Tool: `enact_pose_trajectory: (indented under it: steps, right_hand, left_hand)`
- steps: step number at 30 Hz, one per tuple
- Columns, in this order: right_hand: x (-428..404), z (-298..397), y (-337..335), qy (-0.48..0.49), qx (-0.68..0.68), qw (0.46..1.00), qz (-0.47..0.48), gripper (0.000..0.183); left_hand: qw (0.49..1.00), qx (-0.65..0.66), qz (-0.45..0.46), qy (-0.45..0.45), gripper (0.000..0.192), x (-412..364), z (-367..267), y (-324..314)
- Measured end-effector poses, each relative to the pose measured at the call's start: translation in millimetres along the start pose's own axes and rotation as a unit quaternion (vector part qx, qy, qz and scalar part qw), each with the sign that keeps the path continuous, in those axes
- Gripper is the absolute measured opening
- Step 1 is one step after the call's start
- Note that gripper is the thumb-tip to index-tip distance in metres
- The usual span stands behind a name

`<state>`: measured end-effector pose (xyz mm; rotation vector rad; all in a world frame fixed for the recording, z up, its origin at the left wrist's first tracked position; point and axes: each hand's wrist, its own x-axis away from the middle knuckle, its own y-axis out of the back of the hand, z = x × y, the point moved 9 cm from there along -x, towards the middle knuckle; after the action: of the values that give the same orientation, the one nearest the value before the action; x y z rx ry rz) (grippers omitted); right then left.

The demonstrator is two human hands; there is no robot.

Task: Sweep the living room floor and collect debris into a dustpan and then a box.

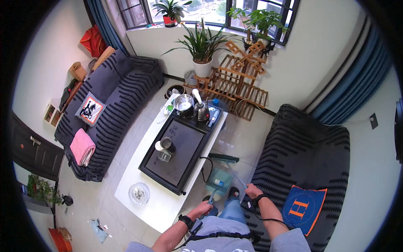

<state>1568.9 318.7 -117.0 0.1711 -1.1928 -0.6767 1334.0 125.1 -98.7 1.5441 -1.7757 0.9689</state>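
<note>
My left hand (pixel 203 208) grips the handle of a teal dustpan (pixel 225 179), which lies low between the coffee table and the dark sofa on the right. A small blue-and-white piece of litter (pixel 218 182) shows in the pan. In my right hand (pixel 253 191) is the light-blue stick of a broom (pixel 237 178). Its dark green bristle head (pixel 224 157) is just beyond the pan, beside the table's long edge. Both my feet are partly hidden by the tools and my legs.
A white coffee table (pixel 148 217) carries a black tea tray (pixel 184 157), a kettle (pixel 201 111) and a glass ashtray (pixel 139 193). A black cable (pixel 211 170) hangs near the dustpan. Sofas stand left (pixel 119 126) and right (pixel 302 151). Litter (pixel 99 231) lies on the floor at lower left.
</note>
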Motion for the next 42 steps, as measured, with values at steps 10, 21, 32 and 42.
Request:
enact_pose_trajectory:
  steps: [10, 21, 32, 42]
  right_hand:
    - [2, -29, -20, -0.003, 0.004, 0.999, 0.037, 0.037]
    - [59, -69, 85, 0.016, -0.164, 0.986, 0.014, 0.039]
    - [-24, -109, 139, 0.04, -0.121, 0.98, -0.15, 0.041]
    - [-60, -183, 93, -0.096, -0.21, 0.967, -0.11, 0.045]
  left_hand:
    - [0.999, -0.04, 0.013, 0.002, 0.009, 20, 29, -8]
    - [0.998, -0.058, 0.028, 0.024, 0.008, 26, 4, -48]
    - [0.998, -0.026, -0.037, 0.052, 0.005, 52, -2, -62]
    - [0.994, 0.05, -0.07, 0.074, 0.008, 66, 20, -61]
